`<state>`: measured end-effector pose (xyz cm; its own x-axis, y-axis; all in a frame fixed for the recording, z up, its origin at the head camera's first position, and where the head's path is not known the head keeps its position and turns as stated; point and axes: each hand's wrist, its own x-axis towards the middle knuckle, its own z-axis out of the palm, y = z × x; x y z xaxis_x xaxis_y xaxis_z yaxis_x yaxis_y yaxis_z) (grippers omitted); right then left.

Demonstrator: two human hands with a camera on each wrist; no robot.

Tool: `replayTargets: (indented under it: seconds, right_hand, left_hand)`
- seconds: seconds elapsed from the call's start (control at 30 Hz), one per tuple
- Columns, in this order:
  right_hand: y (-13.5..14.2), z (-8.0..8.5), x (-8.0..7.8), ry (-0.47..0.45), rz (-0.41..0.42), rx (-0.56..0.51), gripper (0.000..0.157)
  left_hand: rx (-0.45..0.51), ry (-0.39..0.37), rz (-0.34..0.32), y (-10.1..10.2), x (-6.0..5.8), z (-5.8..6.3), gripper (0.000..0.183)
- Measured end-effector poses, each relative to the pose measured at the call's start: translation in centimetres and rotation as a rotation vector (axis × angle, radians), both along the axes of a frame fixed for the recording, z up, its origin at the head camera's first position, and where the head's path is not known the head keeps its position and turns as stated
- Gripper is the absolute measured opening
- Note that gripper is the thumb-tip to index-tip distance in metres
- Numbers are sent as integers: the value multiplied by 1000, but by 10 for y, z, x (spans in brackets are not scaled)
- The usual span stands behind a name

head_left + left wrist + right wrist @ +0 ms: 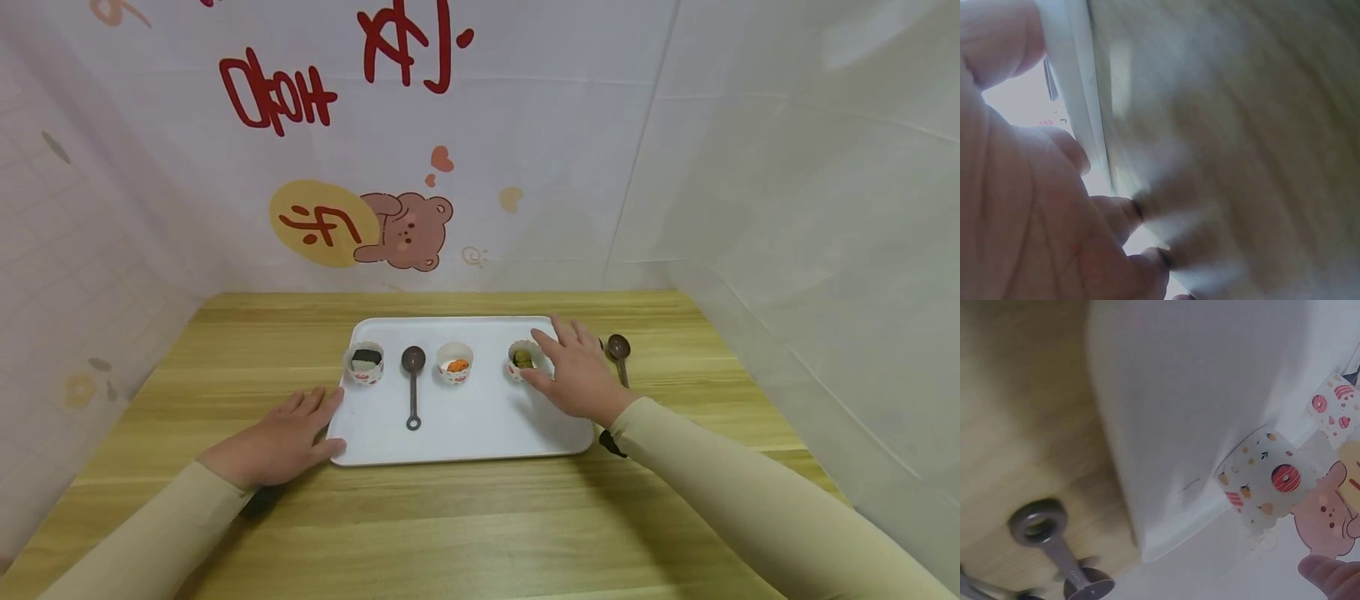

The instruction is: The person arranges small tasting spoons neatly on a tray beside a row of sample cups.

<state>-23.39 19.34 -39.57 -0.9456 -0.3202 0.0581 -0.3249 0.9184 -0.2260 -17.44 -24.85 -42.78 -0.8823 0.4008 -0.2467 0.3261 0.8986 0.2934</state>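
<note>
While the left hand (285,437) rests against the left rim of the white tray (465,433), its fingers relaxed and grasping nothing, the other items range outward from there. On the tray, left of centre: one brown spoon (413,387), bowl pointing to the far side. At the tray's right end: the right hand (581,379), fingers spread, clasping nothing; whether it touches the cup with green pieces (520,374), at its thumb side, cannot be told. On the tray's far half: a cup with orange pieces (454,377), beside the spoon, and a cup with dark pieces (365,377), far left. Off the tray's right edge: a second brown spoon (620,354). Beyond the tray: a bear print (412,233) on the backdrop. Handling advice: thin-looking cup walls probably favour a light, level pinch; left hand best steadying the rim.
</note>
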Motion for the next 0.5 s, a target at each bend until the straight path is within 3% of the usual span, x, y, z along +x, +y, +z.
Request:
replayTargets:
  seconds: [0.5]
  right_hand:
    - [27,-7,-5,11,-43,20,77]
  left_hand:
    - [9,15,-1,0,4,4,89]
